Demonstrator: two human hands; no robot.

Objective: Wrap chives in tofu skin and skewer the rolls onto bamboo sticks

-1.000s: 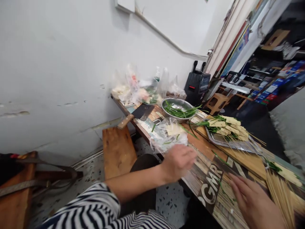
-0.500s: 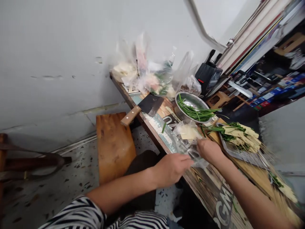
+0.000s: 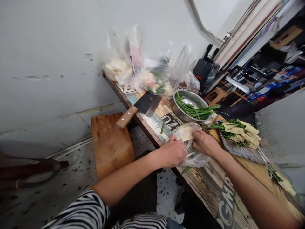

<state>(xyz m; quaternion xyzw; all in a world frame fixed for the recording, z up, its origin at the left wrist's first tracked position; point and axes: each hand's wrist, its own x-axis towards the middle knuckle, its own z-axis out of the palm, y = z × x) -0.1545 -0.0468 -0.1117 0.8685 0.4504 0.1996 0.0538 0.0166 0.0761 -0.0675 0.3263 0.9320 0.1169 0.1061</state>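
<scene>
A cleaver was laid with its handle projecting beyond the tabletop, the left hand was curled closed on the left side of a plastic bag at the near edge, and the right hand was applied opposite, its grip indeterminable, near a metal tray.

We wear a striped top, dark navy or black on white. Its left sleeve ends near the elbow in loose folds that bend the stripes into waves. Across our front the bands look narrower. A small blue-grey piece of cloth shows beside it at the bottom edge. Our trousers are dark and plain. Our left hand and right hand are bare.
</scene>
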